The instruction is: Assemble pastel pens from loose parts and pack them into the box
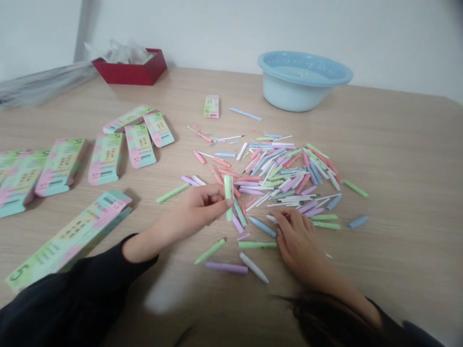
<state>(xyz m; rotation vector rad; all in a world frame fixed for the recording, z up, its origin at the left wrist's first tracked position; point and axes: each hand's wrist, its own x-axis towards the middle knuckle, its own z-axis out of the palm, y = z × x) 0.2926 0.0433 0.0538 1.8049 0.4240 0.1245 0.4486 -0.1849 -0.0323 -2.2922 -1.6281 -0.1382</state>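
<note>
My left hand (197, 206) pinches a light green pen barrel (227, 196) between thumb and fingers, holding it upright above the table. My right hand (298, 241) is low at the near edge of the pile, fingers curled around a small white pen piece (272, 219); part of that piece is hidden. Close to the right thumb lies a green pen barrel (256, 245). A blue pen part (262, 226), a purple pen barrel (226, 268) and a white pen part (254, 268) lie between and below the hands. Beyond them spreads a pile of pastel pen parts and thin white refills (278, 176).
Several green-and-pink pen boxes (104, 159) lie at the left, a longer one (68, 236) beside my left sleeve. Another small box (211, 106) lies behind the pile. At the back are a red box (132, 73) holding clear plastic and a blue basin (296, 91).
</note>
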